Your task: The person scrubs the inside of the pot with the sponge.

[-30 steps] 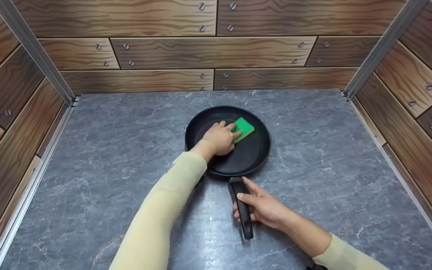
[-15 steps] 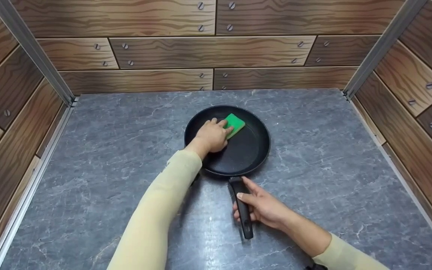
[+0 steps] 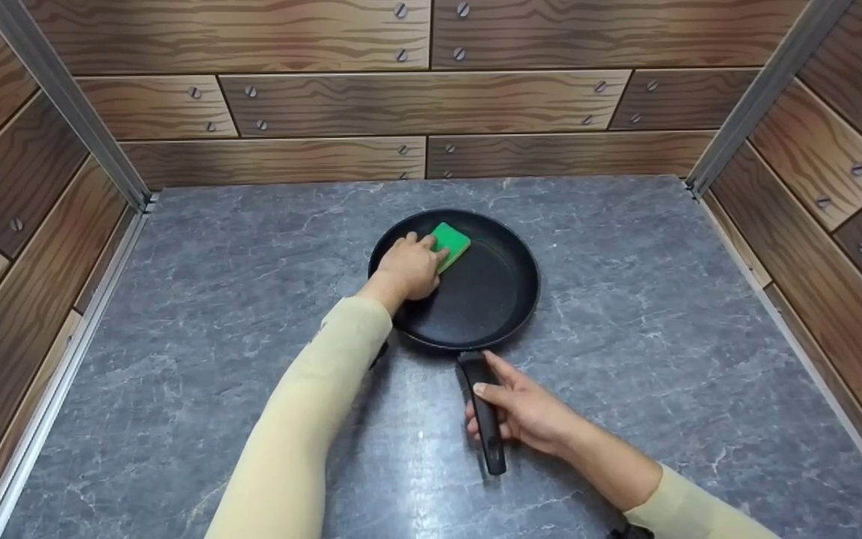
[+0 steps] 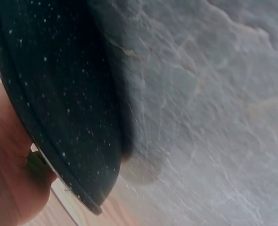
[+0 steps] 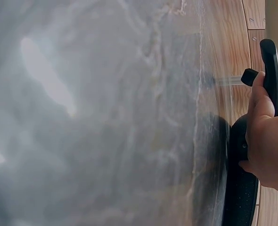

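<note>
A black frying pan (image 3: 487, 296) lies on the grey table with its handle (image 3: 492, 449) pointing toward me. My left hand (image 3: 410, 266) reaches over the pan's left side and grips a green sponge (image 3: 453, 241), its fingers over the sponge's left part. The sponge sits inside the pan, at the upper left of its floor. My right hand (image 3: 534, 416) holds the handle from the right, thumb on top and fingers round underneath. In the left wrist view, the pan's speckled outer wall (image 4: 63, 103) hides most of the left hand (image 4: 7, 165).
The grey marble-patterned table (image 3: 214, 299) spreads around the pan. Wood-patterned panels (image 3: 326, 105) stand at the back and both sides, with metal rails (image 3: 72, 112) at the corners.
My left hand has slid the sponge leftward across the pan's floor, and slightly away from me, from its right part to its upper left. The right hand stays on the handle.
</note>
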### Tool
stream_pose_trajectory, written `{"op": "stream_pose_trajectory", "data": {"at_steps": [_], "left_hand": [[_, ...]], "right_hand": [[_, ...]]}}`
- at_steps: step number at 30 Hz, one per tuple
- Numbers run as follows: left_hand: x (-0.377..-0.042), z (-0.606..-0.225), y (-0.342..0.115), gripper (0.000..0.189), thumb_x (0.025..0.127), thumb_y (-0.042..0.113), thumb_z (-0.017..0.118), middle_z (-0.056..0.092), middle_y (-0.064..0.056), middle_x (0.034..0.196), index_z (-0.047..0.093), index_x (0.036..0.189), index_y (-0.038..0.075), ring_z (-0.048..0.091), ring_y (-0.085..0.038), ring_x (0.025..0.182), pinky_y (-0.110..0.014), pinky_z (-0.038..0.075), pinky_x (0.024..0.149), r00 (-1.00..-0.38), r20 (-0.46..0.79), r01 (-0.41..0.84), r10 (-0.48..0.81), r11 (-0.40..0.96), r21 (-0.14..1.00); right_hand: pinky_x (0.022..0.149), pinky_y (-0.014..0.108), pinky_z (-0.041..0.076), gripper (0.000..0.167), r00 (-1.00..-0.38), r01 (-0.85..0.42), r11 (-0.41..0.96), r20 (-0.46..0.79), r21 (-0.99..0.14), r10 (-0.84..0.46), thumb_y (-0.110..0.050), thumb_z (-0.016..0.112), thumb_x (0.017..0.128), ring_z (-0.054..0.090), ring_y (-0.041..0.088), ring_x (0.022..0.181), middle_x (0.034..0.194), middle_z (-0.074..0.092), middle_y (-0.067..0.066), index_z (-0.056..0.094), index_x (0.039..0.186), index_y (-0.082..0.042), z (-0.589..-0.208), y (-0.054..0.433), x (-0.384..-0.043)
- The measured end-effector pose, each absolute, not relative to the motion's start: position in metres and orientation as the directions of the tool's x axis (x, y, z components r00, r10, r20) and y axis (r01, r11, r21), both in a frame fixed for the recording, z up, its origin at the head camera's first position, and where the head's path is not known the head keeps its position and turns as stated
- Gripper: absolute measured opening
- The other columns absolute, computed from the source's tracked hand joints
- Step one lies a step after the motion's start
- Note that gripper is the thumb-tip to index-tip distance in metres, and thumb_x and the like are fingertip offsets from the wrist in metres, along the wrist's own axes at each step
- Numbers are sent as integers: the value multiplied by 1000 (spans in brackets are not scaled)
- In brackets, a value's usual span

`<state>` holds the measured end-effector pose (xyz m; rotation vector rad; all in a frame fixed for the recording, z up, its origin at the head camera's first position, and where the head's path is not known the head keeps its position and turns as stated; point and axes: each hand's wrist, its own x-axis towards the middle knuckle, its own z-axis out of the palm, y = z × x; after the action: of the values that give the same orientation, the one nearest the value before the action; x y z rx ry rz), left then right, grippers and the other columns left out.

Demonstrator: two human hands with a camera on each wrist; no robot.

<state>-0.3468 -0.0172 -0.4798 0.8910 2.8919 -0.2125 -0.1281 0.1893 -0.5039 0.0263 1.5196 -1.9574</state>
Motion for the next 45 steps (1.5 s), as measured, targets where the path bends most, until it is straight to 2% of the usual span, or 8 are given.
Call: {"op": "stream_pose_trajectory", "data": {"at_steps": [20,27,34,40,45], "left_hand": [[-340,-476,-40,57,106,35,59,51,-18,153,51,160,17,51,-42,127,-51,44,108,-831,-149,553,536,827,-107],[-336,-473,-50,56,107,34,57,50,-17,155,51,160,19,50,-42,128,-53,42,112,-831,-171,550,530,828,-111],[-334,-469,-54,55,108,32,55,46,-14,159,49,162,22,45,-42,137,-54,33,121,-835,-236,526,496,847,-79],[-332,-466,-56,53,107,31,56,52,-15,153,53,159,22,48,-41,130,-53,38,117,-822,-244,548,514,831,-98],[-330,-464,-62,52,106,27,57,51,-14,157,55,158,23,50,-41,128,-51,40,115,-809,-243,561,536,826,-44]], "right_hand": [[81,42,64,89,-793,488,-123,-380,-864,-476,-15,55,110,73,21,81,99,67,18,-11,171,-14,-505,190,-128],[81,43,64,89,-793,490,-124,-383,-863,-474,-14,55,110,73,22,81,99,67,18,-11,171,-15,-505,190,-128],[80,42,64,88,-791,493,-121,-385,-862,-476,-14,53,111,73,21,81,98,67,18,-11,171,-14,-506,191,-129],[81,41,64,88,-789,498,-127,-388,-858,-477,-13,53,110,73,22,81,99,67,18,-11,171,-15,-507,191,-129],[81,42,64,88,-790,497,-128,-386,-858,-476,-12,53,110,73,22,81,100,67,19,-10,171,-15,-507,191,-129]]}}
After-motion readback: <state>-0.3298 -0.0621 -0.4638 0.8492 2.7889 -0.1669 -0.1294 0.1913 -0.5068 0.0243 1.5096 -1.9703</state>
